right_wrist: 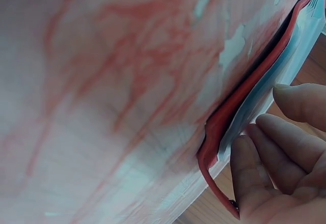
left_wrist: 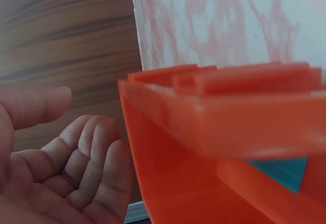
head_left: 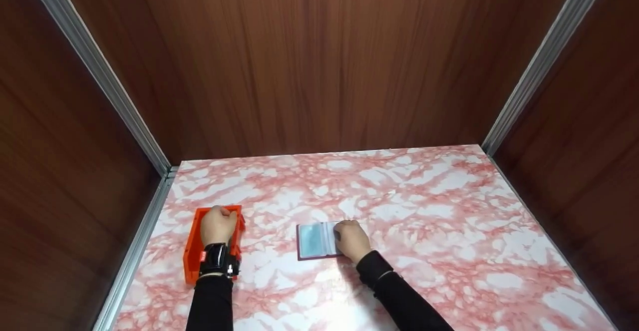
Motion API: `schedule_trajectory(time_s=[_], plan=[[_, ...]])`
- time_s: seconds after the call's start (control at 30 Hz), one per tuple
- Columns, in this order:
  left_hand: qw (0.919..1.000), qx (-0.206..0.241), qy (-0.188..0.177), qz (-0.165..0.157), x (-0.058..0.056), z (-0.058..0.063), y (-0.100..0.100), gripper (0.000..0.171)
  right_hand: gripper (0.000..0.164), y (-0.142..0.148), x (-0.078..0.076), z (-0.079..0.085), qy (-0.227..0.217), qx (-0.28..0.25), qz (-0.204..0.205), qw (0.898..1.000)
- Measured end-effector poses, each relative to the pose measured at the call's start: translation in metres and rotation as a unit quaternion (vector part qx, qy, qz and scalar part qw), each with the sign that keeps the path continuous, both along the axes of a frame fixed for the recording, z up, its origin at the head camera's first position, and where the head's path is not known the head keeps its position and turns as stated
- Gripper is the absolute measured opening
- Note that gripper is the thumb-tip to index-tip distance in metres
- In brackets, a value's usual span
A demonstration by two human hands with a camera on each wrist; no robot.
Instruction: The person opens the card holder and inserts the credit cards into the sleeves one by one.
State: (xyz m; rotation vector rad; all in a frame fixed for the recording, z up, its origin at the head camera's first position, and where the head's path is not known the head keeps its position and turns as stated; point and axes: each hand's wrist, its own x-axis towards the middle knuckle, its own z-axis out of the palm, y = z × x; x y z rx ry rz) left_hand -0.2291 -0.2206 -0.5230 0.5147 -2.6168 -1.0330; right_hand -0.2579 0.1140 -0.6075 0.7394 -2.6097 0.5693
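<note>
A small card holder (head_left: 312,241) lies spread on the table, with a dark red cover and clear bluish plastic sleeves. My right hand (head_left: 352,240) is over its right half. In the right wrist view, the fingertips (right_wrist: 243,150) touch the edge of the sleeves, beside the red cover (right_wrist: 244,94), while the thumb (right_wrist: 300,102) lies apart from them. Above an orange bin (head_left: 192,258) at the left is my left hand (head_left: 218,225). Its fingers (left_wrist: 94,168) are loosely bent, with nothing between them and the thumb. Part of a flat teal thing (left_wrist: 282,173) shows inside the bin; its kind is unclear.
The table (head_left: 424,211) has a red and white marbled top. Brown wood-grain panels (head_left: 319,66) stand behind it and on both sides, with metal rails (head_left: 135,251) along the corners. A small white scrap (head_left: 391,191) lies toward the back.
</note>
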Motion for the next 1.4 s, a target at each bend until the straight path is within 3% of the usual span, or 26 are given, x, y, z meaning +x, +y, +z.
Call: schedule_trajectory(time_s=[0.3, 0.6, 0.87, 1.03, 1.2, 1.4], plan=[[0.9971, 0.002, -0.076, -0.001, 0.006, -0.005, -0.016, 0.021, 0.009, 0.000, 0.000, -0.001, -0.004, -0.009, -0.007, 1.000], [0.9907, -0.001, -0.136, -0.009, 0.010, -0.026, -0.030, 0.032, 0.010, -0.001, -0.002, -0.003, 0.004, -0.007, -0.001, 1.000], [0.9887, 0.006, -0.148, -0.025, 0.012, -0.038, -0.035, 0.029, 0.011, 0.000, -0.002, -0.002, 0.004, -0.003, -0.005, 1.000], [0.9860, 0.023, -0.160, -0.043, 0.013, -0.039, -0.036, 0.029, 0.010, 0.000, -0.002, -0.002, 0.000, -0.001, -0.006, 1.000], [0.9850, 0.029, -0.166, -0.036, 0.012, -0.040, -0.035, 0.027, 0.009, 0.000, 0.000, -0.002, -0.009, 0.003, -0.013, 1.000], [0.9844, -0.001, -0.172, -0.035, 0.011, -0.039, -0.033, 0.029, 0.011, 0.000, 0.001, -0.001, 0.004, 0.002, -0.009, 1.000]])
